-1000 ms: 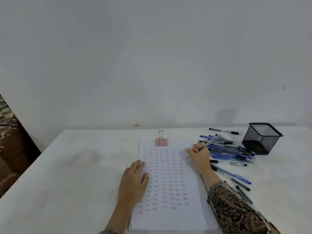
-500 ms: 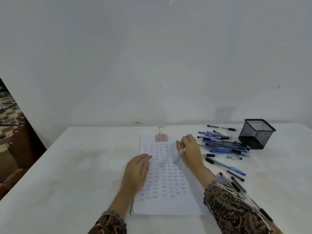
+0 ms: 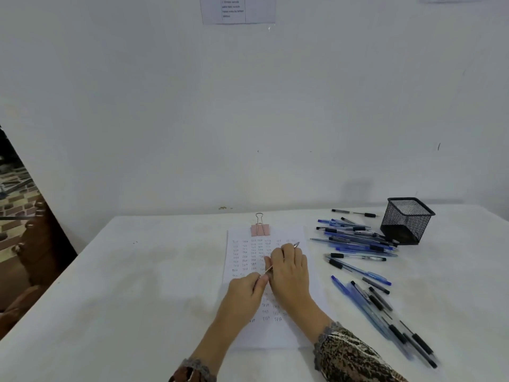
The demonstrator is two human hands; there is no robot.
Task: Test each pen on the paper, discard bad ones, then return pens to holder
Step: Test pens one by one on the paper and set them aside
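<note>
Where our fingers meet: left hand (image 3: 245, 292) pinches the pen's near end between thumb and forefinger; right hand (image 3: 289, 271) curls round the barrel, tip poking out past the knuckles.
Risk: if we tug the two ends apart, we judge the pen (image 3: 269, 269) could come apart or its tip could streak the sheet.
Pen: slim, pale, silvery, slanted just below frame centre.
Paper (image 3: 289, 337): white, rows of small test marks, held at top by a pink binder clip (image 3: 260, 229).
Loose pens (image 3: 355, 238): blue and black, heaped at right.
Holder (image 3: 406, 220): black mesh, right of frame, no pens seen inside.
</note>
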